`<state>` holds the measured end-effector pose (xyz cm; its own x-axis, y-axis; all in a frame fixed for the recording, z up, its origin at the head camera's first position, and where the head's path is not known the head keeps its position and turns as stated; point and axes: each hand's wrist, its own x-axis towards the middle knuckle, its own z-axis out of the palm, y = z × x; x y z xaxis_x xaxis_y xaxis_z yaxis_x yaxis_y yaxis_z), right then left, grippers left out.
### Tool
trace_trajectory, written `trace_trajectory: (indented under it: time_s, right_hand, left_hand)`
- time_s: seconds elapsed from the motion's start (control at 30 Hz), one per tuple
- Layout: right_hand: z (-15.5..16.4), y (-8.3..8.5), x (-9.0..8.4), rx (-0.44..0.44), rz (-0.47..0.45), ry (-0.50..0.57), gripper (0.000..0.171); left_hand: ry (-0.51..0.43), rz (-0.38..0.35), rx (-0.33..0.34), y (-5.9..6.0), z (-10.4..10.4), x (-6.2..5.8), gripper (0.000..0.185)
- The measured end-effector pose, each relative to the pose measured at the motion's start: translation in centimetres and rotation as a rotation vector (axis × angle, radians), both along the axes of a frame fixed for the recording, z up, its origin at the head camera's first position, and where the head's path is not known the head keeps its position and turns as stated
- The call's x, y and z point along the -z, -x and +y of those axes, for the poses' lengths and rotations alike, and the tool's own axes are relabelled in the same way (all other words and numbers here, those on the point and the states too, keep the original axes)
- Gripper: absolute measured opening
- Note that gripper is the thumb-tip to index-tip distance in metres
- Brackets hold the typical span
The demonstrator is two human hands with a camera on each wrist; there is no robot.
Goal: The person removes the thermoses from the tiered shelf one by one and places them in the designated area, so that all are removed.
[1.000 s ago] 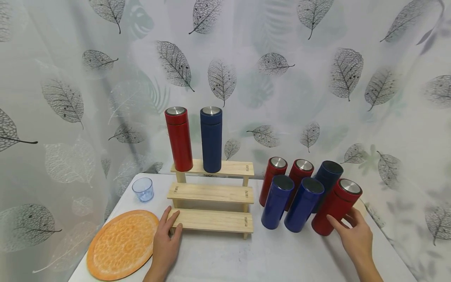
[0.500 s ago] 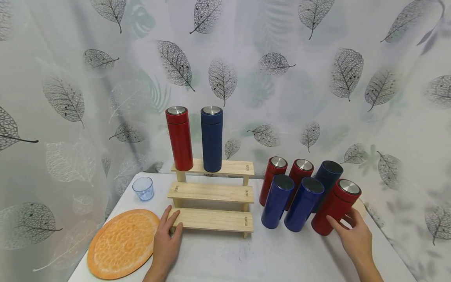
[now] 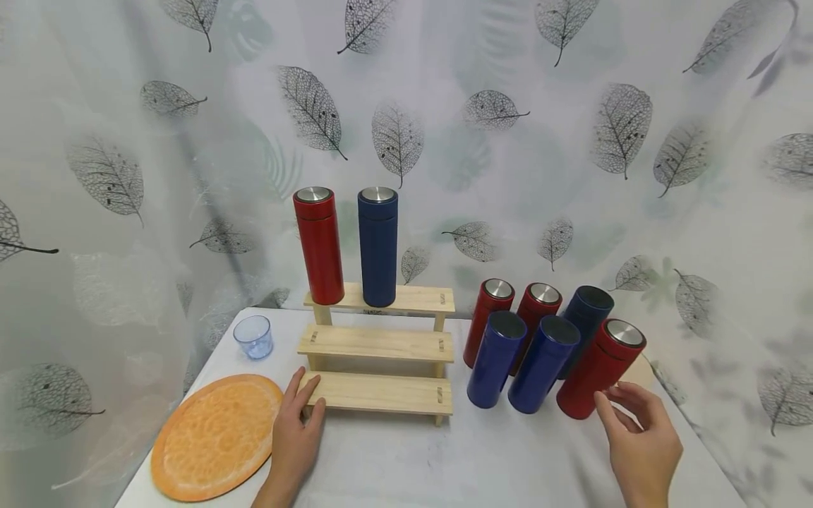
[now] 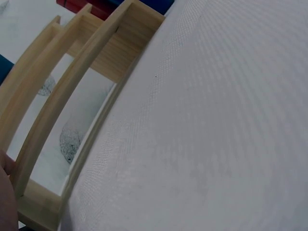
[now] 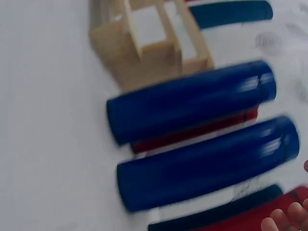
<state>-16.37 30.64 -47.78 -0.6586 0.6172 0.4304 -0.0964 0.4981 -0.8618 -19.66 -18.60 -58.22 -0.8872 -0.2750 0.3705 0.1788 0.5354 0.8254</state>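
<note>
My left hand [image 3: 296, 430] rests at the left end of the lowest step of a three-step wooden rack [image 3: 381, 393], its fingers spread on the wood. Part of that hand shows at the step's end in the left wrist view. My right hand [image 3: 641, 441] is beside the front right red thermos [image 3: 593, 374], fingertips at its lower side and not wrapped round it. On the rack's top step stand another red thermos [image 3: 320, 250] and a dark blue thermos [image 3: 378, 250]. Two glossy blue thermoses [image 5: 207, 163] stand left of the right hand.
Behind the glossy blue thermoses stand two more red thermoses [image 3: 489, 317] and a dark navy one [image 3: 591, 310]. A round orange mat [image 3: 216, 437] lies left of the rack, with a small blue glass [image 3: 254, 339] behind it. A leaf-print curtain [image 3: 444, 162] hangs behind the table.
My right hand has drawn back slightly from the front right red thermos, its grip loosened. The thermos stays standing. My left hand stays on the rack; the head view shifts a little.
</note>
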Motion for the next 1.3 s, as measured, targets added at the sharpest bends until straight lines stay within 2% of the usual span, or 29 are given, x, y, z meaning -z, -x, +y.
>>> trace_trajectory:
  time_s: [0.1,0.27,0.43,0.6,0.87,1.03,1.3]
  right_hand:
    - [-1.7,-0.2,-2.0,-0.077,0.086,-0.015,0.046]
    - [-4.0,0.1,-5.5,-0.247,0.175,-0.068,0.046]
    - [-5.6,1.9,-8.0,-0.456,0.254,-0.1,0.049]
    - [-7.8,4.2,-10.0,-0.613,0.245,-0.14,0.054]
    - [-12.0,8.1,-11.7,-0.762,0.192,-0.14,0.057]
    - [-13.8,10.2,-11.8,-0.828,0.184,-0.12,0.058]
    - [-16.8,12.3,-12.4,-0.901,0.176,-0.091,0.063]
  left_hand:
    - [-0.001,-0.003,0.009,0.2,-0.1,-0.2,0.042]
    - [-0.003,-0.011,0.002,0.1,-0.2,-0.1,0.042]
    - [0.004,-0.008,0.003,0.0,-0.2,-0.3,0.042]
    - [0.002,-0.016,0.004,-0.1,-0.2,-0.3,0.043]
    - [-0.004,-0.011,0.005,-0.1,-0.2,-0.5,0.042]
    - [-0.012,-0.018,0.012,-0.1,-0.1,-0.1,0.042]
    - [-0.002,-0.012,0.008,-0.1,-0.4,-0.3,0.042]
